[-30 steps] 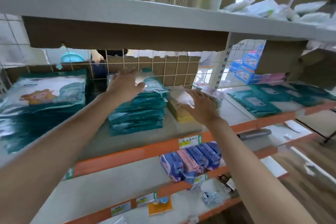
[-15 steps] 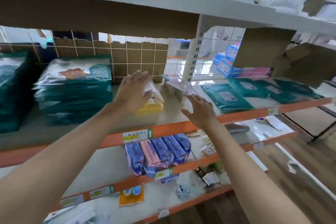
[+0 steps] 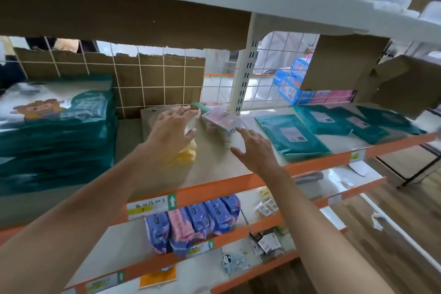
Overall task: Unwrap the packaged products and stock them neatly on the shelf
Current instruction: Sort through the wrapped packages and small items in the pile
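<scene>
My left hand lies flat, fingers straight, on top of a yellow wrapped pack on the middle shelf. Just right of it sits a pale pink-and-white wrapped pack, tilted. My right hand hovers beside that pack with fingers spread, fingertips at its near corner; it holds nothing. A tall stack of teal packs with a cartoon bear on top stands at the left of the same shelf.
Flat teal packets lie on the shelf to the right. A white upright post and wire grid back the shelf, with cardboard behind. Purple and pink packs stand on the shelf below. Wooden floor lies at right.
The view has swung right, so the teal stack sits further left. My left hand left the teal stack for the yellow pack; my right hand moved up to the pink-and-white pack.
</scene>
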Available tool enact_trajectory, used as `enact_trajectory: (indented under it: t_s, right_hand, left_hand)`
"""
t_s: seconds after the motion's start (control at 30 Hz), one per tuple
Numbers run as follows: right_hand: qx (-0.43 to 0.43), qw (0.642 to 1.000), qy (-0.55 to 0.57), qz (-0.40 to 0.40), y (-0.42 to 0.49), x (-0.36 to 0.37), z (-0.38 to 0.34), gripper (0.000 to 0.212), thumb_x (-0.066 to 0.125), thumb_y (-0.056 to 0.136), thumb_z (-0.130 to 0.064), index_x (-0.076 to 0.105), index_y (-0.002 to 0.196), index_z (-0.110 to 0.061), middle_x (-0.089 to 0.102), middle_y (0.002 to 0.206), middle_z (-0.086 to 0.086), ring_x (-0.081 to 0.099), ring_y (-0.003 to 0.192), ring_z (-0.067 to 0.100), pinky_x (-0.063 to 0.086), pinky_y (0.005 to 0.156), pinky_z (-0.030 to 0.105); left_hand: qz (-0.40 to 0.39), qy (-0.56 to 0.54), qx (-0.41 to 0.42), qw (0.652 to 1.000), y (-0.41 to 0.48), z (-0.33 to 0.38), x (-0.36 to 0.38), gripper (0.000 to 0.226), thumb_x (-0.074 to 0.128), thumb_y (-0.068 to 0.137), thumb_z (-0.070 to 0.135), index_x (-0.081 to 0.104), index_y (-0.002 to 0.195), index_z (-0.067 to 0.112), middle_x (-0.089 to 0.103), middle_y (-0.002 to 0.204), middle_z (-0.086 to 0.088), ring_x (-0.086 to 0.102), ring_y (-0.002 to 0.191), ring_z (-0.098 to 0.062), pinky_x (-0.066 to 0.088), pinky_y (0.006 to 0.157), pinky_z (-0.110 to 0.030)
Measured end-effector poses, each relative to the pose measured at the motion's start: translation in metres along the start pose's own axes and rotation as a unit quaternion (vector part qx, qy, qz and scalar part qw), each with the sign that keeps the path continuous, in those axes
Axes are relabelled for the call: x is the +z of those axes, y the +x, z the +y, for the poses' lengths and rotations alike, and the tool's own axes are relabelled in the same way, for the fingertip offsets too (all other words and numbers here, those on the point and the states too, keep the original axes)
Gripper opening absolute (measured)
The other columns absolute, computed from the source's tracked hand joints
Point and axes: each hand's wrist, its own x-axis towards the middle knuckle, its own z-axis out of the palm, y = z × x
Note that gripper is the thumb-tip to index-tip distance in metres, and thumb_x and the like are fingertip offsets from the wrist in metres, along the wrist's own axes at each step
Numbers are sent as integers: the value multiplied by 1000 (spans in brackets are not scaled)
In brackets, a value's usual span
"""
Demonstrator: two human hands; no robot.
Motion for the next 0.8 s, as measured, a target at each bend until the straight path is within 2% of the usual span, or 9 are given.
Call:
enact_trajectory:
  t_s: [0.13,0.33,0.53,0.67,0.73,0.8]
  right_hand:
    - [15,1000,-1,10,29,2,17,61,55,91,-39,32,144,-18,42,144,6,39,131,25,28,107,38]
    - [25,1000,13,-3,61,19,45,66,62,87,-36,32,144,-20,44,142,4,41,130,23,30,108,39]
    - [-22,998,40,-33,95,26,76,67,62,87,-31,30,145,-19,41,144,4,38,132,23,29,111,40]
    - [-85,994,46,-57,116,27,100,70,63,85,-28,29,145,-19,41,144,3,38,131,24,29,111,41]
    - [-110,991,48,-63,125,25,109,69,62,86,-27,28,145,-20,40,145,2,38,130,23,27,110,39]
    - [-132,988,55,-64,131,24,116,69,62,86,-27,28,146,-20,40,145,2,38,130,23,27,109,37]
  left_hand:
    - [-8,-25,6,1000,25,4,17,52,54,91,25,40,141,18,35,148,-5,29,137,-24,20,110,-38]
    - [-46,31,11,998,52,0,47,57,56,90,28,34,143,20,34,149,-2,32,136,-20,22,111,-38]
    - [-67,61,-2,996,86,5,79,59,59,89,29,34,143,24,33,149,2,32,135,-20,27,108,-37]
    - [-74,-7,24,997,96,2,100,57,65,83,11,48,135,28,43,144,-1,39,132,-26,33,106,-49]
    - [-45,-22,56,997,95,2,106,53,66,78,1,59,125,25,52,136,-3,47,126,-29,40,100,-53]
    - [-3,-19,76,997,93,3,108,48,68,76,-3,66,116,23,59,127,-2,55,119,-30,46,95,-51]
